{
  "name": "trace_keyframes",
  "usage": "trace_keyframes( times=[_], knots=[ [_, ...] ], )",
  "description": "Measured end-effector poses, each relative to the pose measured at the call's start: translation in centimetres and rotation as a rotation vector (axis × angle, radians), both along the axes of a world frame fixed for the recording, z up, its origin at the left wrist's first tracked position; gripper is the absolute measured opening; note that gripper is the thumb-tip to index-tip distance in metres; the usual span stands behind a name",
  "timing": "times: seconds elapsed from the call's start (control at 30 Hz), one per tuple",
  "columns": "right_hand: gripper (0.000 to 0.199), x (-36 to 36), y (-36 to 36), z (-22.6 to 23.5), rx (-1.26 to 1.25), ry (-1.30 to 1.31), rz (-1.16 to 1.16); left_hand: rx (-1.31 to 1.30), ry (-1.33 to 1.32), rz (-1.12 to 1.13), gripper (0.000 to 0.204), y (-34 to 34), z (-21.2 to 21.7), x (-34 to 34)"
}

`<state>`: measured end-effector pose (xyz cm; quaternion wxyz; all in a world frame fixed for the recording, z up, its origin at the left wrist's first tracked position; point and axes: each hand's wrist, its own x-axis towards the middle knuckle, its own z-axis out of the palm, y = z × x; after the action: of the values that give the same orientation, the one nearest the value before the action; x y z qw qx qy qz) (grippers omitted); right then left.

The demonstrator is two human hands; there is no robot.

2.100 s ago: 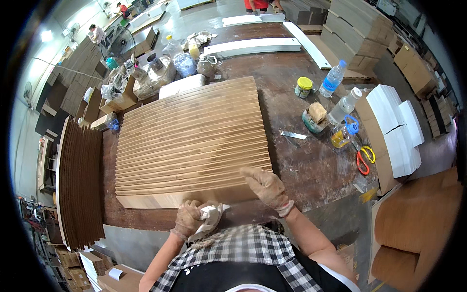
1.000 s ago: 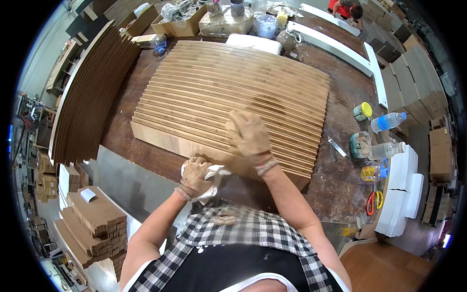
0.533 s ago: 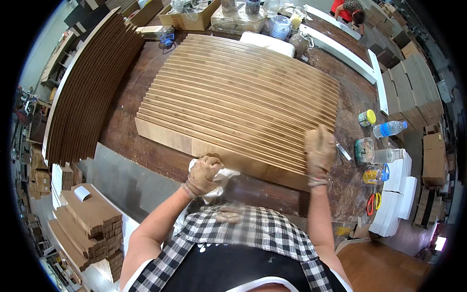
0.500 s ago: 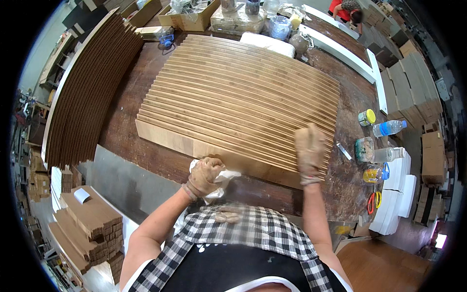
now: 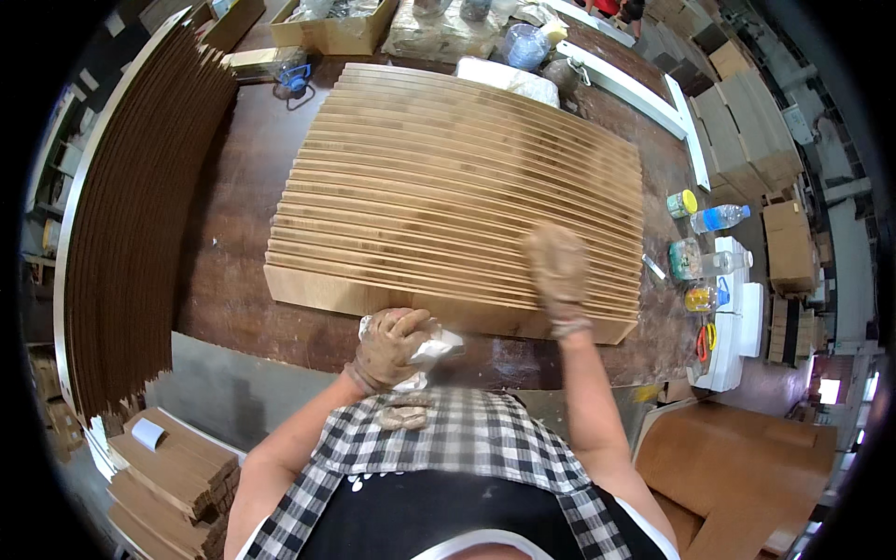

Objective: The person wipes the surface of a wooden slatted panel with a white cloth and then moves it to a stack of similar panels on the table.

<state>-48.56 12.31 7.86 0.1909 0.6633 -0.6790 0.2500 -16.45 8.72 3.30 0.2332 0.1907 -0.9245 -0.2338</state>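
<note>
A staggered stack of light wooden boards (image 5: 448,187) lies in front of me, its long edges stepped one behind another. My left hand (image 5: 388,351), in a stained glove, is closed around a crumpled white cloth (image 5: 439,346) at the near edge of the stack. Over the right part of the boards is my gloved right hand (image 5: 558,266), smeared by motion. Its fingers cannot be made out, nor whether it holds anything.
A tall row of dark-edged panels (image 5: 140,224) stands at the left of the brown worktable (image 5: 233,280). Jars and bottles (image 5: 719,218), scissors (image 5: 707,343) and white foam blocks (image 5: 742,327) line the right side. A cardboard box (image 5: 350,33) and a white wrapped bundle (image 5: 509,82) sit behind.
My right hand has shifted left and slightly farther over the boards. My left hand stays by the near edge with the cloth. The whole view has shifted somewhat.
</note>
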Motion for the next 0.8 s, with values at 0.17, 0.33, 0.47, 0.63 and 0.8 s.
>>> trace_keyframes(
  times=[0.17, 0.33, 0.47, 0.63, 0.8],
  knots=[
    [0.029, 0.1, 1.9, 1.8, -0.007, -0.366, -0.182, -0.031, -0.029, 0.005, 0.051, -0.1, 0.2, -0.8],
    [0.02, 11.1, -3.4, 2.5, 0.223, -0.445, 0.309, -0.079, -0.074, 0.021, 0.054, 0.3, 0.7, -0.9],
    [0.021, -0.6, 3.2, -1.1, 0.084, -0.474, 0.173, -0.148, -0.067, 0.135, 0.054, 1.9, 0.4, -1.2],
    [0.03, -8.3, 11.1, 1.8, 0.052, -0.488, -0.452, -0.174, -0.049, 0.167, 0.05, 2.6, 0.6, -2.3],
    [0.028, 5.0, 4.9, 0.2, 0.089, -0.342, 0.189, -0.177, -0.073, 0.168, 0.049, 2.8, 0.2, -2.3]
  ],
)
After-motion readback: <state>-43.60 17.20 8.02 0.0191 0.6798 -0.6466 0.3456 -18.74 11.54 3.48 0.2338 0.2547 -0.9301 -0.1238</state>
